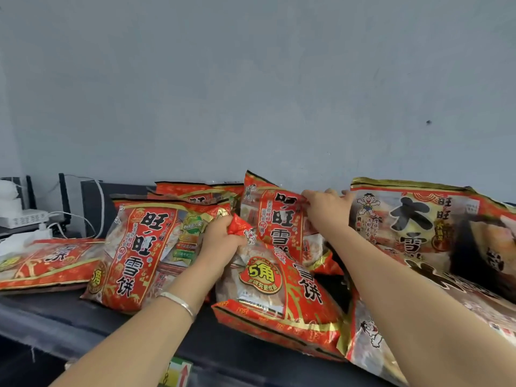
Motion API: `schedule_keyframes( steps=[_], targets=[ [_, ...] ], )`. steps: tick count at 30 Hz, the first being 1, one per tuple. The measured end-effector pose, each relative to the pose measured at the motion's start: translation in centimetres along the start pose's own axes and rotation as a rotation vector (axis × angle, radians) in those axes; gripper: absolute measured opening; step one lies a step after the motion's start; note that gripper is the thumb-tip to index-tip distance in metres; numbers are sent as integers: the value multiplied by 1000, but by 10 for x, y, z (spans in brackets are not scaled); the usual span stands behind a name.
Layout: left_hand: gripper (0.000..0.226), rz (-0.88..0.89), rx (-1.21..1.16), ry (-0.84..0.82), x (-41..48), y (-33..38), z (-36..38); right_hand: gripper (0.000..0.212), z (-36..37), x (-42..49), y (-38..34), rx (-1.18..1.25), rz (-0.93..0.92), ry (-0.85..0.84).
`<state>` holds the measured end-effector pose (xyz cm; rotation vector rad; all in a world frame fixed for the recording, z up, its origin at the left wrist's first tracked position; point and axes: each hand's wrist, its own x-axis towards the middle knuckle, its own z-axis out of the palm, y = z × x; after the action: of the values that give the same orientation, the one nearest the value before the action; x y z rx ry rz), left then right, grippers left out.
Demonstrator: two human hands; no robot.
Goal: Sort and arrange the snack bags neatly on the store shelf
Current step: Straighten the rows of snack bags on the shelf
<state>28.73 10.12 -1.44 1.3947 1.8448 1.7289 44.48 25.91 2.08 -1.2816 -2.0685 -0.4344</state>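
Several red and gold snack bags lie jumbled on a dark shelf (55, 319). My left hand (220, 238) is shut on the top corner of a tilted bag with a yellow "5" badge (268, 291) in the middle. My right hand (326, 208) grips the upper right edge of an upright bag (273, 219) behind it. Another upright bag (139, 255) leans to the left of my left hand. A flat bag (47, 263) lies at the far left. A much larger bag (418, 227) leans at the right, touching my right hand.
The grey wall (251, 93) stands right behind the shelf. At the back left sit a white device (22, 217), cables and a dark box (117, 191). More bags are stacked behind the middle ones. A small label (178, 372) hangs on the shelf's front edge.
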Motion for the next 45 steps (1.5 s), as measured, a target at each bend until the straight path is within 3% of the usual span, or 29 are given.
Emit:
schedule_keyframes(
  steps=[5,7,10,12,14,20,23,25,28,30,33,37,40,43,45],
  targets=[
    [21,-37,4,-35,2,-8,-1,36,19,-8,8,-36,10,-278],
    [22,-63,-9,-48,3,-7,-1,42,23,-9,11,-53,40,-302],
    [23,-116,-20,-70,6,-6,-3,54,21,-15,10,-87,10,-119],
    [23,-131,-9,-77,7,-7,-3,40,13,-22,6,-48,-4,50],
    [24,-112,18,-84,7,-8,-4,22,3,-31,1,88,55,53],
    [10,-64,-40,-121,9,-13,-8,41,-11,-72,-7,392,365,-692],
    [21,36,33,-129,9,-4,-7,42,-9,-90,-4,500,409,-833],
    [29,126,116,-109,7,13,-6,27,-14,-103,-3,713,549,-861],
    [28,215,121,-103,9,37,-2,22,-12,-118,3,913,702,-799],
    [25,220,66,-145,13,48,-1,32,-13,-123,5,994,720,-753],
    [21,232,-59,-176,16,62,-3,18,-26,-124,-1,1085,713,-768],
    [16,255,-233,-228,16,71,-9,39,-24,-116,8,1306,758,-815],
    [23,303,-312,-264,13,64,-18,80,-20,-110,24,1348,860,-608],
    [31,262,-292,-293,10,51,-22,54,-35,-103,25,1434,860,-342],
    [61,138,-204,-273,12,35,-17,43,-37,-98,25,1439,826,-186]
  ],
)
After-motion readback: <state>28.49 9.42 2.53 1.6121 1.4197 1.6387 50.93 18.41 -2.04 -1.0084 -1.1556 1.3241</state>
